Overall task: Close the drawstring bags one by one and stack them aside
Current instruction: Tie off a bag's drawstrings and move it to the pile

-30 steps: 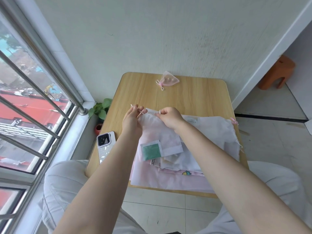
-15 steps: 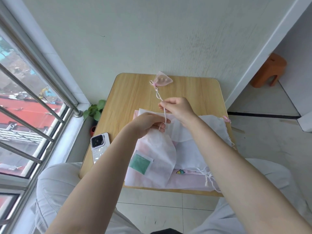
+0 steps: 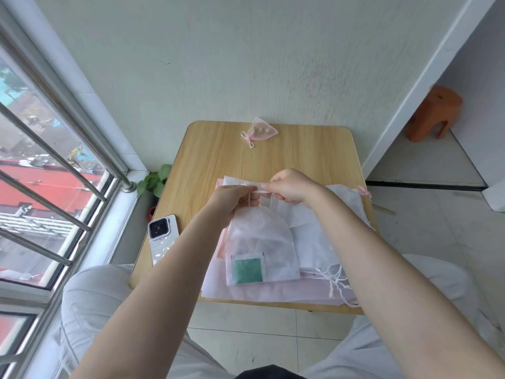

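The left hand [image 3: 232, 199] grips the gathered neck of a white organza drawstring bag [image 3: 261, 246]; the right hand [image 3: 291, 187] pinches its drawstring [image 3: 259, 189], taut between both hands.

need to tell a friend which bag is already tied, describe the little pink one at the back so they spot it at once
On the light wooden table, look past the pile of white and pale pink sheer drawstring bags to the far edge by the wall. The small pink sheer pouch lies there alone. Unlike the flat bags, it is cinched at the neck with a bow and has small round things inside.
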The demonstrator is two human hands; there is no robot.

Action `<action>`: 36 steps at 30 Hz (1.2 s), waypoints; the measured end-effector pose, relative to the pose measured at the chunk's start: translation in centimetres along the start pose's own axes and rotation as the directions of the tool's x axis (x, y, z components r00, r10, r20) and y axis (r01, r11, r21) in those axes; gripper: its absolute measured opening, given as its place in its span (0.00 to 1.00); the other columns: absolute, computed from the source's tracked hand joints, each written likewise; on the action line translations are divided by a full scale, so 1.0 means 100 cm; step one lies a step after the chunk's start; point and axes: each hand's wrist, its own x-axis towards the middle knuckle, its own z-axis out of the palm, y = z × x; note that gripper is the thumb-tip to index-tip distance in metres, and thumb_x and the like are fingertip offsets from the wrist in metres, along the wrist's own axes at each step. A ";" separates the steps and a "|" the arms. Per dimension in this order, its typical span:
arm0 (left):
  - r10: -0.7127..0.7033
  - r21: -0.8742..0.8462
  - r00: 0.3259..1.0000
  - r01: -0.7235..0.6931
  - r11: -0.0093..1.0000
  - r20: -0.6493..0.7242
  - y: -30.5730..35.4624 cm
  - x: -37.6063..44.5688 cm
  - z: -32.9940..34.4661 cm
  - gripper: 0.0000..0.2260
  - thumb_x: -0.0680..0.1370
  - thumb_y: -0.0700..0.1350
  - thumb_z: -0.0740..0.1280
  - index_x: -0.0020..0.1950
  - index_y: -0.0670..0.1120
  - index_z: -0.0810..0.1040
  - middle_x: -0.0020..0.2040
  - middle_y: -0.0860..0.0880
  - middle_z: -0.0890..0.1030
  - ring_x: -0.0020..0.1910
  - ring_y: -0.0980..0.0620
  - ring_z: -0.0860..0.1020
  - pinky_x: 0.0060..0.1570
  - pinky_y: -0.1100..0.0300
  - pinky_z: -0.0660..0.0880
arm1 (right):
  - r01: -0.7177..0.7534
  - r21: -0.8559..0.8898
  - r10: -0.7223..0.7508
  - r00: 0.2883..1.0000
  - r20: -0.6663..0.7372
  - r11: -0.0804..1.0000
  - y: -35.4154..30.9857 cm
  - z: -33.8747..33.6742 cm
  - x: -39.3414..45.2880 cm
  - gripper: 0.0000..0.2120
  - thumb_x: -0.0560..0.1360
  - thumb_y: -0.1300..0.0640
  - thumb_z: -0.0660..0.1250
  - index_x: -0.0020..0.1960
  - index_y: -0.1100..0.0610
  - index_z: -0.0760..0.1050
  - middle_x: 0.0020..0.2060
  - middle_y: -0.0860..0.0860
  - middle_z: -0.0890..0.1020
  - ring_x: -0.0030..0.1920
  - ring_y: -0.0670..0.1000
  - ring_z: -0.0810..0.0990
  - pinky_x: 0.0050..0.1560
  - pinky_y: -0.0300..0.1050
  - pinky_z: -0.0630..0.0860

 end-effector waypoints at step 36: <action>0.408 0.579 0.912 -0.311 0.754 -0.040 -0.008 -0.017 0.002 0.09 0.71 0.35 0.75 0.39 0.48 0.80 0.41 0.50 0.83 0.38 0.54 0.79 0.43 0.59 0.76 | -0.125 0.533 0.027 0.982 0.187 0.837 0.018 0.022 -0.001 0.05 0.75 0.64 0.69 0.45 0.55 0.80 0.34 0.49 0.82 0.35 0.45 0.78 0.42 0.41 0.70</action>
